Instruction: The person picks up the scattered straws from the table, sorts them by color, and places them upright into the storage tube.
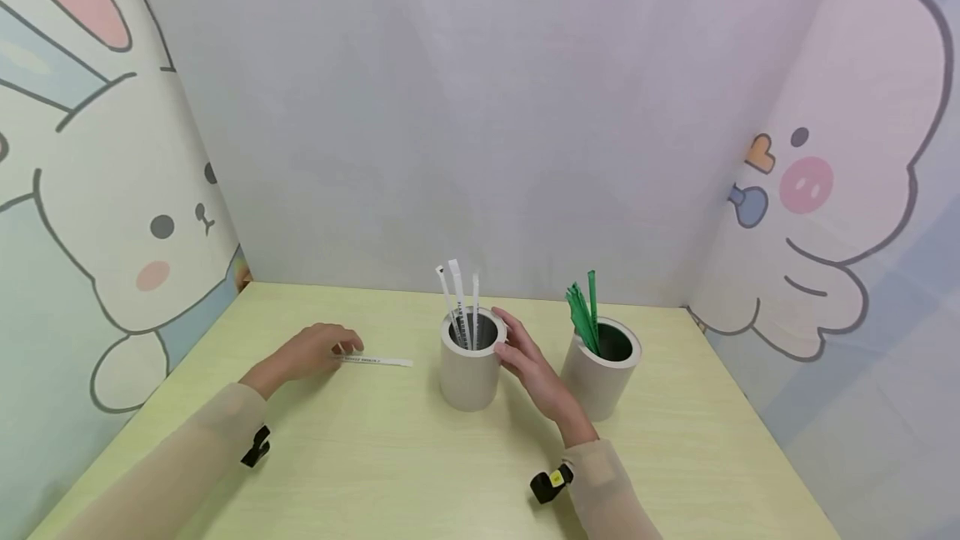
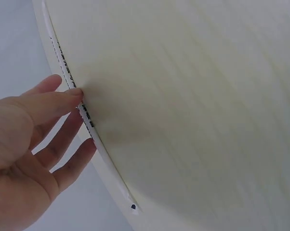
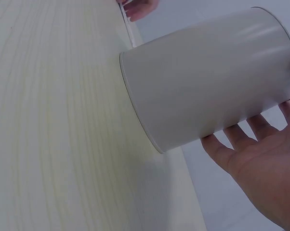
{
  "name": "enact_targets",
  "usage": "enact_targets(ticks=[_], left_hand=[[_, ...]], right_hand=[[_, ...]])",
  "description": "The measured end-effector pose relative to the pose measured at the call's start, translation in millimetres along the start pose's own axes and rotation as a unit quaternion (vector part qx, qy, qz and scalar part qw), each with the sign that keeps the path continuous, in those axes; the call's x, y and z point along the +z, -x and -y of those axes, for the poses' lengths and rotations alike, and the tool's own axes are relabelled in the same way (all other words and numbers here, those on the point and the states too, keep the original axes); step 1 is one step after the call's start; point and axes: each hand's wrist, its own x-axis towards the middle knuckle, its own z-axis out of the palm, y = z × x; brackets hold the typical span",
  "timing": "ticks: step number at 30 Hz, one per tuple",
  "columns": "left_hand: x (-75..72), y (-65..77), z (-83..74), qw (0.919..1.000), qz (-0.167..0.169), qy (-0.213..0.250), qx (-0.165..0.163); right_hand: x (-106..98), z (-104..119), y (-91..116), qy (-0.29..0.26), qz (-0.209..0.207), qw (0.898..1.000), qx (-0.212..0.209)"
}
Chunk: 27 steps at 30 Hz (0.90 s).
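In the left wrist view my left hand (image 2: pixel 34 130) pinches a thin, white, printed paper-wrapped straw (image 2: pixel 109 161) between thumb and fingers. That straw (image 1: pixel 390 362) lies low along the tabletop, left of the canisters, in the head view. My right hand (image 1: pixel 534 369) holds the right side of a pale grey canister (image 1: pixel 468 382) near its rim, with the thumb in front and fingers behind. Several white wrapped straws (image 1: pixel 460 307) stand in it, leaning apart. The canister (image 3: pixel 207 77) fills much of the right wrist view, fingertips on its side.
A second pale canister (image 1: pixel 600 386), holding several green wrapped sticks (image 1: pixel 581 319), stands to the right, just beyond my right wrist. Both are on a light wood table (image 1: pixel 390 473). A pale cloth backdrop (image 1: pixel 465 123) rises behind the table's far edge, with cartoon-printed cloth at both sides.
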Motion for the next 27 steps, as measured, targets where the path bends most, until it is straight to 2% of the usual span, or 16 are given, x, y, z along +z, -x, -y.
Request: enact_targets(ticks=[10,20,27], left_hand=[[2.2,0.5,-2.1,0.9998,-0.004,-0.013,0.017],[5.1,1.5,-0.5,0.9992,-0.005,0.001,0.041],[2.3,-1.0,-7.4,0.9973,-0.035,0.008,0.065]], right_hand=[[-0.1,0.2,-0.3,0.001,0.003,1.0,-0.001],[-0.5,-0.3,-0.3,0.004,0.003,1.0,-0.004],[-0.3,-0.5,-0.6,0.001,0.001,1.0,-0.005]])
